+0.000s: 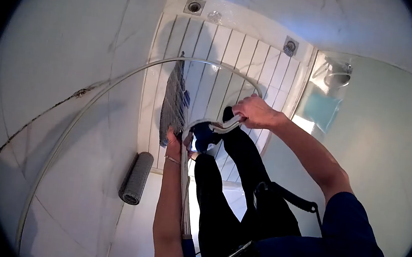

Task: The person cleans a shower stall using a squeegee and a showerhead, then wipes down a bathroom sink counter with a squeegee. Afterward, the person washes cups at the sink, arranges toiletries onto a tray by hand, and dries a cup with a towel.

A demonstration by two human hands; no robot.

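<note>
My right hand (255, 112) has its fingers wrapped round a pale flexible hose (160, 61), which arches over the floor and runs down the left side. A whitish curved length of it hangs from that hand towards my left hand. My left hand (173, 144) is beside the lower end of a long grey mesh-like piece (172, 106) with a dark blue patch, its fingers closed round that end. Along my left forearm runs a pale tube or pole (185, 191). What lies between the two hands is partly hidden.
A rolled grey mat (136, 179) is at the left by the wall. Two square drains (194, 7) (291, 46) are at the far edge of the slatted floor (223, 51). A glass panel (375, 125) stands on the right. My legs are below.
</note>
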